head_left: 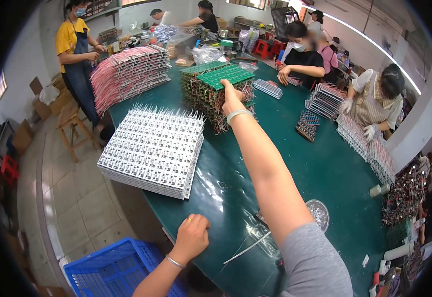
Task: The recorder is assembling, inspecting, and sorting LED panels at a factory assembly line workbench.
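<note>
Carefully keep your right hand [231,97], fingers closed on the top green circuit board [226,75], level, while your fisted, empty left hand [192,238] braces on the dark green table edge [176,225].

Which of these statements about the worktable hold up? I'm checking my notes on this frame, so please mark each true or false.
1. The right hand reaches out to the stack of green circuit boards. True.
2. The left hand holds a white panel. False: it rests as a fist on the edge of the green table, holding nothing visible.
3. A stack of white panels lies on the table to the left of the right forearm. True.
4. The blue crate stands on the table. False: it sits below the table edge, by the left wrist.
5. The small metal dish lies to the left of the white panels. False: it lies to the right of the right arm.
</note>
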Action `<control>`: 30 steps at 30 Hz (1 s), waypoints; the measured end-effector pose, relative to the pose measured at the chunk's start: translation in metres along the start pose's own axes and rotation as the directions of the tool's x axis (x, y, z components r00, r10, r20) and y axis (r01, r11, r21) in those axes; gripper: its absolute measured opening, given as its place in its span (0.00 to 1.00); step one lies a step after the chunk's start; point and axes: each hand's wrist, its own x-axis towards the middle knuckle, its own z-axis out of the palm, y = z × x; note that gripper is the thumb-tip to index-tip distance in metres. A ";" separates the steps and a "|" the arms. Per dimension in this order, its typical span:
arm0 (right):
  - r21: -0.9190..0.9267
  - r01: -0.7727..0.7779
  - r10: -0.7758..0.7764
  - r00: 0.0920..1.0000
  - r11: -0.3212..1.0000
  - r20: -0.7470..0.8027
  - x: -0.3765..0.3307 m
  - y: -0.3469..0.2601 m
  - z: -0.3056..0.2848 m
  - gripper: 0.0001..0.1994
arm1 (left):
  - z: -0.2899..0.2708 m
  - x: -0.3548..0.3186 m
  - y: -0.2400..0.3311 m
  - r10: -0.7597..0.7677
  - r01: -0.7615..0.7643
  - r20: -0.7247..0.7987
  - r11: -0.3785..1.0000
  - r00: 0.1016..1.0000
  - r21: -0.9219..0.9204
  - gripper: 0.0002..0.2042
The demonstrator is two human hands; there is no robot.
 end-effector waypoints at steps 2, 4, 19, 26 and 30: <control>0.138 0.056 -0.064 0.997 0.989 0.048 0.006 0.011 -0.003 0.45 | 0.000 0.000 0.001 -0.007 0.007 0.003 1.000 1.000 0.007 0.08; 0.273 0.122 -0.149 0.986 0.954 0.081 0.016 0.023 -0.012 0.43 | 0.001 0.000 0.002 -0.009 0.008 0.020 1.000 1.000 0.007 0.07; 0.332 0.203 -0.253 0.961 0.921 0.114 0.017 0.056 -0.027 0.48 | -0.018 0.072 0.018 0.114 -0.116 -0.022 0.984 0.993 -0.134 0.11; 0.369 0.154 -0.236 0.953 0.917 0.190 -0.003 0.051 -0.032 0.48 | -0.034 0.313 -0.068 -0.535 0.233 -0.212 0.645 0.818 -0.728 0.32; 0.451 0.105 -0.243 0.934 0.886 0.261 -0.019 0.047 -0.043 0.48 | -0.014 0.365 -0.128 -0.570 0.365 0.078 0.410 0.818 -0.836 0.25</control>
